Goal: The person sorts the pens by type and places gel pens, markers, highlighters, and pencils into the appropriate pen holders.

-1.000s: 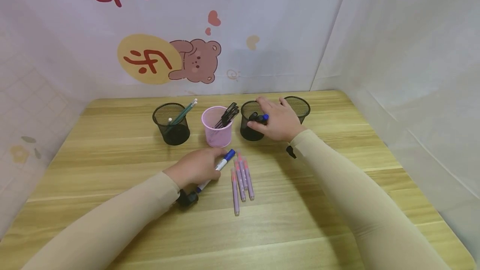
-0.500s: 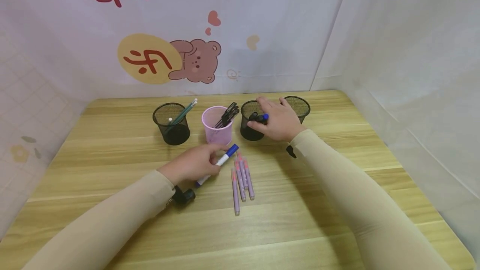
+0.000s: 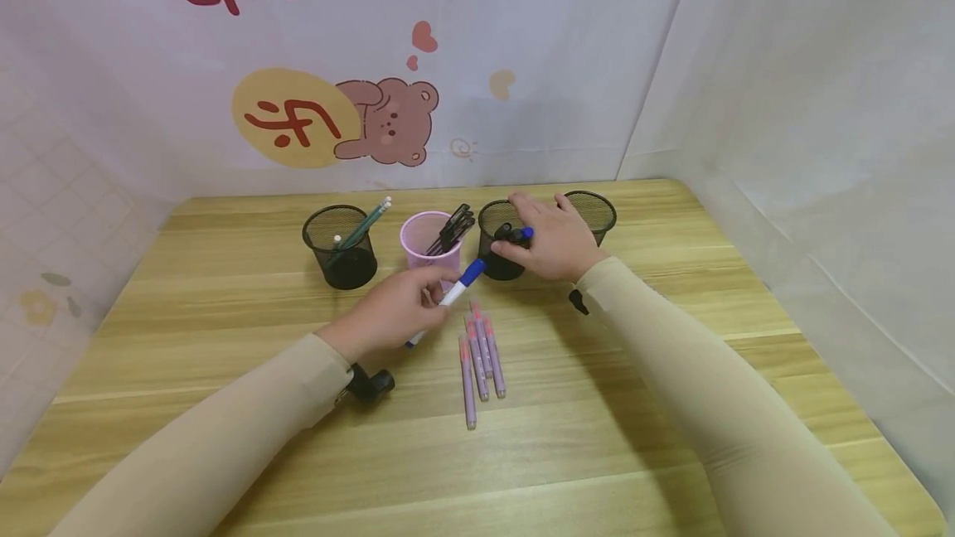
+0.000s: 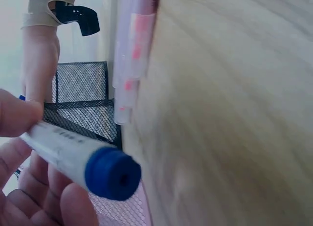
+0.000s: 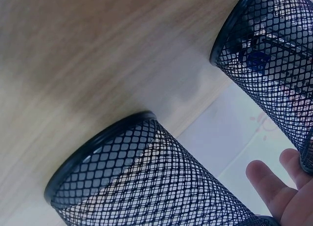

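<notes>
My left hand (image 3: pixel 399 309) pinches a white whiteboard marker (image 4: pixel 68 152) with blue ends between thumb and fingers. It slants above the table, its blue cap (image 3: pixel 473 272) toward the third pen holder (image 3: pixel 501 268), a black mesh one. My right hand (image 3: pixel 558 240) holds that holder by its rim, thumb on the near side and fingers at the back. Dark-capped markers (image 3: pixel 509 233) and a blue tip show inside it, partly covered by the hand. In the right wrist view, two fingers (image 5: pixel 266 182) stretch beside this holder (image 5: pixel 279 84).
Left of it stand a pink mesh holder (image 3: pixel 413 245) with black pens and a black mesh holder (image 3: pixel 319 251) with green pencils. Another black holder (image 3: pixel 597 210) is at the right, partly behind the right hand. Several purple pens (image 3: pixel 469 392) with pink tips lie in front.
My left hand has lifted the marker off the table and carried it forward and right, toward the third holder. My right hand keeps its place.
</notes>
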`<action>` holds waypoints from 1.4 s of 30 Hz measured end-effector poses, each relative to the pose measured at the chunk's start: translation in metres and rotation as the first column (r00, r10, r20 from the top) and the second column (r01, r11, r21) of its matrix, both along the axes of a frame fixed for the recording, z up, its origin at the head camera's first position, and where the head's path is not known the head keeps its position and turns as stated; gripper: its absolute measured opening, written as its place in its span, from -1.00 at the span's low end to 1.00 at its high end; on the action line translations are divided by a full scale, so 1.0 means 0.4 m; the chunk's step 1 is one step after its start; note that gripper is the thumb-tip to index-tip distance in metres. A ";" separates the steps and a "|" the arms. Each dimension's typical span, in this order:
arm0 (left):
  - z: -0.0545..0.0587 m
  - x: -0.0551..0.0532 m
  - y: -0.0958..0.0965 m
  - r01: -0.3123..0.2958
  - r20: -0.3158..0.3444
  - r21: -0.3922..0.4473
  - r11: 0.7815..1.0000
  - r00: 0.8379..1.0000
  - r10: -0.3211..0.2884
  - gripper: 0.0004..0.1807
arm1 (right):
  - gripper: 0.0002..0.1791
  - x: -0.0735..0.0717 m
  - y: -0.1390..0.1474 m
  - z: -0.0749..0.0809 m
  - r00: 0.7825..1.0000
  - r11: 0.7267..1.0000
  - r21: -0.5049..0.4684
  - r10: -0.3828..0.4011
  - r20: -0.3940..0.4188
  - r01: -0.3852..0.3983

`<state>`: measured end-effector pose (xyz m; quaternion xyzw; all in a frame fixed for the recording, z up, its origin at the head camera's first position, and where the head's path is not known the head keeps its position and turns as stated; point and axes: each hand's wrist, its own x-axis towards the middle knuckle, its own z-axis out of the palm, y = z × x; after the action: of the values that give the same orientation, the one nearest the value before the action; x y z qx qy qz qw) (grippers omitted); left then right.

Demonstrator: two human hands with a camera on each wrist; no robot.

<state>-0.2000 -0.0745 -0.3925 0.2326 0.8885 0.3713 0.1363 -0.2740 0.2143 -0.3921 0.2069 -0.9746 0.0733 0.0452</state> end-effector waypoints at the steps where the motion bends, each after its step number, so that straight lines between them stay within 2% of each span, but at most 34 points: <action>1: 0.003 0.000 0.002 0.000 -0.008 0.014 1.000 1.000 0.000 -0.51 | 0.10 0.001 -0.001 0.001 1.000 1.000 0.000 0.000 0.000 0.000; 9: 0.025 -0.007 0.023 -0.001 -0.097 0.114 0.993 0.995 0.012 -0.62 | 0.09 0.003 -0.002 0.006 1.000 1.000 0.012 -0.001 0.000 0.001; 16: 0.055 -0.010 0.043 -0.007 -0.114 0.174 0.985 0.993 0.027 -0.65 | 0.07 0.004 -0.001 0.006 1.000 1.000 -0.010 0.005 -0.009 -0.005; 25: 0.082 -0.037 0.078 0.016 -0.185 0.208 0.978 0.983 0.023 -0.65 | 0.03 0.001 -0.002 0.002 0.999 0.999 -0.039 0.020 -0.029 -0.021; 31: 0.099 -0.058 0.106 0.045 -0.225 0.240 0.970 0.974 0.011 -0.69 | -0.18 0.001 -0.002 0.001 0.999 0.998 -0.061 0.028 -0.045 -0.030; 34: 0.110 -0.065 0.119 0.042 -0.226 0.249 0.967 0.974 0.016 -0.67 | -0.23 0.000 -0.002 -0.002 0.998 0.997 -0.062 0.032 -0.052 -0.035; 42: 0.136 -0.090 0.148 0.033 -0.228 0.238 0.971 0.973 0.023 -0.61 | -0.19 -0.001 -0.001 -0.003 0.998 0.997 -0.064 0.033 -0.061 -0.037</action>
<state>-0.2360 -0.0151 -0.3380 0.2908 0.8462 0.4466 0.0047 -0.2745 0.2140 -0.3933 0.2246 -0.9660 0.0997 0.0799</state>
